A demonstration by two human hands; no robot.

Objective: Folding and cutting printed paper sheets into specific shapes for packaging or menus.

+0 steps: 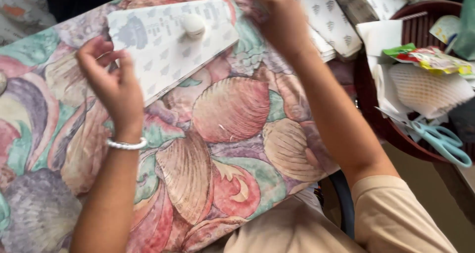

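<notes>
Left hand (111, 82): fingers loosely curled, pinching the near-left edge of the patterned white paper sheet (163, 45). Sheet: long axis running up-right across the shell-print desk (222, 134), small white roll (193, 25) on top. Right hand (282, 15): at far-right end, grip blurred, cannot tell.

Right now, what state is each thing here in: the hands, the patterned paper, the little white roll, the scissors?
Left hand: fingers curled at the paper's left edge, a pinch not clear.
Right hand: blurred at the paper's right end, grip unclear.
Paper: folded flat on the shell-print surface.
White roll: resting on the paper.
Scissors: lying in the red basket, blades hidden.
Bracelet: on the left wrist.
</notes>
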